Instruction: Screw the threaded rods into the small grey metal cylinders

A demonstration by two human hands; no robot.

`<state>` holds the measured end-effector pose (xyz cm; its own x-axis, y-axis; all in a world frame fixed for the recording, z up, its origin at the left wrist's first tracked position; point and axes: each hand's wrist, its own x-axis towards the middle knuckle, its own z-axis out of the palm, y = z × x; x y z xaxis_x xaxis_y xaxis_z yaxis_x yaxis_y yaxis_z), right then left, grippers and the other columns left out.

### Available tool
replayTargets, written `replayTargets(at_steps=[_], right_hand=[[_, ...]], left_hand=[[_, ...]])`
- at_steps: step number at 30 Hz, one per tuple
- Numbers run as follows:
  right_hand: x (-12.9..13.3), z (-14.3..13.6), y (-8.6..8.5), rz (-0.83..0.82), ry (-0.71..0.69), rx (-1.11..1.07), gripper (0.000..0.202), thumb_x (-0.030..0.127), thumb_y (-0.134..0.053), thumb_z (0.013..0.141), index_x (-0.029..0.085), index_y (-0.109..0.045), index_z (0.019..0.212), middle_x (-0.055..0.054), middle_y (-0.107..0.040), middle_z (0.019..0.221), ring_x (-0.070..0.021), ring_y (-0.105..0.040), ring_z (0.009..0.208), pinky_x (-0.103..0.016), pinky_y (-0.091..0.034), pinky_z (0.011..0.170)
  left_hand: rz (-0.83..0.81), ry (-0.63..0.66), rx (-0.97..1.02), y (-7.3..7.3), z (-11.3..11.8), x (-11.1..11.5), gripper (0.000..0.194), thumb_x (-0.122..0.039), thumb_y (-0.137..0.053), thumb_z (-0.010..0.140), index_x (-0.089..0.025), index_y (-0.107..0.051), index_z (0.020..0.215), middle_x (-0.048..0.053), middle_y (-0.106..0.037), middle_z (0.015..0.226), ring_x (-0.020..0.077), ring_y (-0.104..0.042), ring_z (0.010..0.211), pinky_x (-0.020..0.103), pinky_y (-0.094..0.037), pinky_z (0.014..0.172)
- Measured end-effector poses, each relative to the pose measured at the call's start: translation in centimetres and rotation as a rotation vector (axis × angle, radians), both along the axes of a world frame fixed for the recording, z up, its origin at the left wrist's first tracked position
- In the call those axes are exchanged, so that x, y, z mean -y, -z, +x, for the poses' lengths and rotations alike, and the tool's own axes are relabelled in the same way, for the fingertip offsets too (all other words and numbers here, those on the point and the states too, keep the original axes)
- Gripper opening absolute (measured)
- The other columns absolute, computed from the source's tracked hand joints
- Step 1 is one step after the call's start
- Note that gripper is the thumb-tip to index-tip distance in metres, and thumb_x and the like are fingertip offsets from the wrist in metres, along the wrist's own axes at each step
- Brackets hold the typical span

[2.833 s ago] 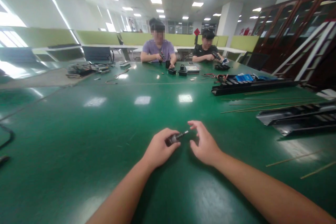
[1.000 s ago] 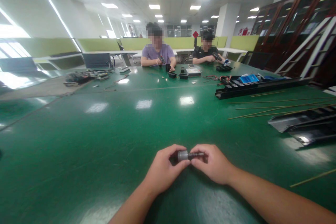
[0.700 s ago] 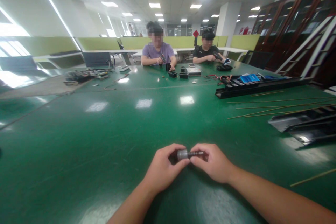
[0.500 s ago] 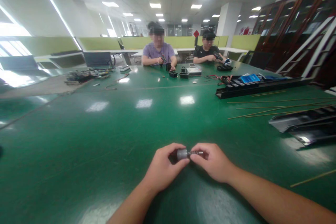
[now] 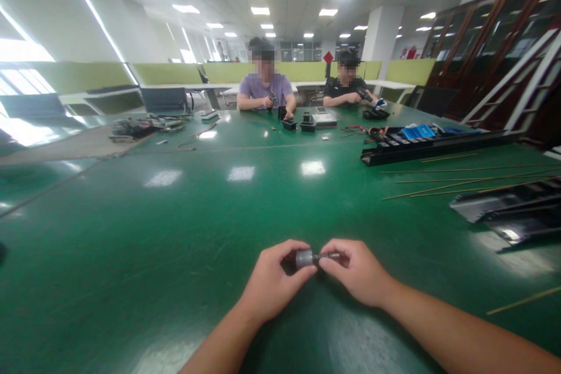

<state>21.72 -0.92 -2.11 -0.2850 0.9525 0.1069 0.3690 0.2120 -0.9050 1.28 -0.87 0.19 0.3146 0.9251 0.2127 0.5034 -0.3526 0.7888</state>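
Cylinder of grey metal (image 5: 304, 258), low and just right of centre, lies lengthwise between the person's hands, its thin shaft (image 5: 335, 255) pointing to three o'clock. What has changed is the second hold: under three seconds ago the right hand stood apart with fingers spread beside the tip, and the shaft slanted toward two o'clock. Now the left hand (image 5: 268, 280) wraps the body from nine o'clock, thumb along its near side, while the right hand (image 5: 362, 274) has its fingers closed around the shaft from three o'clock. So the piece appears steadied from both ends and lies nearly level, a pose that has barely shifted over the last second. Whether it touches the green bench (image 5: 197, 216) beneath cannot be told.

Farther out, toward two o'clock, lie thin rods (image 5: 438, 180) and dark metal channels (image 5: 517, 204); beyond, between one and two, a long black channel (image 5: 442, 145) carries a blue packet (image 5: 417, 131). At the far edge, around eleven to twelve, a person in purple (image 5: 265, 87) holds a dark tool near black boxes (image 5: 307, 124). Toward ten sits a jumbled heap (image 5: 140, 126).
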Motion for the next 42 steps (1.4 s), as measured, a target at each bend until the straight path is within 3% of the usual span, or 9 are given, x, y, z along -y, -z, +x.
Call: replayTargets(at_steps=[42], right_hand=[[0.06,0.04,0.1,-0.019,0.057,-0.065,0.015,0.031,-0.064,0.083,0.016,-0.064,0.082,0.002,-0.057,0.064,-0.0121,-0.048,0.058,-0.022,-0.035,0.054]], left_hand=[[0.007,-0.079,0.061,0.08,-0.25,0.03,0.023,-0.026,-0.078,0.072,-0.023,-0.073,0.094,0.0,-0.074,0.087,0.0186,-0.066,0.079,0.027,-0.049,0.072]])
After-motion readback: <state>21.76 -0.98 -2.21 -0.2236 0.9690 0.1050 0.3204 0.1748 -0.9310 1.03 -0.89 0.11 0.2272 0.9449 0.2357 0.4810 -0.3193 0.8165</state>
